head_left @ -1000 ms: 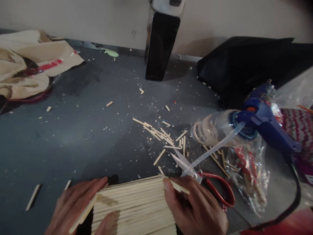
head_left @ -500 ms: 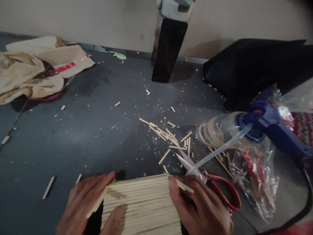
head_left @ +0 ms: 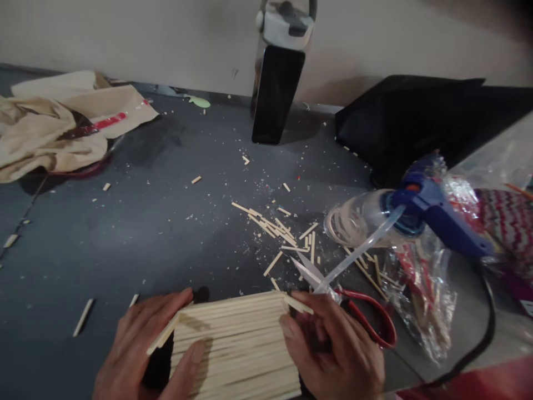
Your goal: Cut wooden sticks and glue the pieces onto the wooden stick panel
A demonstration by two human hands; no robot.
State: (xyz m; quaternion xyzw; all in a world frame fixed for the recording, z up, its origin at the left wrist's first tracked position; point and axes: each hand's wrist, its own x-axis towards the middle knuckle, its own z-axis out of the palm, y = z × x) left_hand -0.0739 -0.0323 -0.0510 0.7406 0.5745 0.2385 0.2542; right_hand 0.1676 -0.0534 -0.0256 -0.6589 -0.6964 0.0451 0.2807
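A panel of thin wooden sticks (head_left: 237,344), laid side by side, is at the bottom centre, its lower end cut off by the frame edge. Short sticks jut out from both upper corners. My left hand (head_left: 145,350) grips the left side, thumb on top of the panel and fingers along the jutting stick (head_left: 164,333). On the right side, my right hand (head_left: 337,344) holds the edge, thumb against the panel and index finger by the other jutting stick (head_left: 298,304). Red-handled scissors (head_left: 366,316) lie just beyond my right hand, blades partly apart.
Cut stick pieces (head_left: 270,225) are scattered mid-table. A blue glue gun (head_left: 437,211) with a long glue stick rests on a clear plastic bottle (head_left: 353,222). A phone (head_left: 278,94) leans on a drink bottle (head_left: 287,28). Crumpled cloth (head_left: 37,133) lies left, a black sheet (head_left: 408,122) right.
My right thumb has slid slightly down the panel's right edge, and the index finger sits apart from it. The view has shifted a little to the right; both hands still hold the panel.
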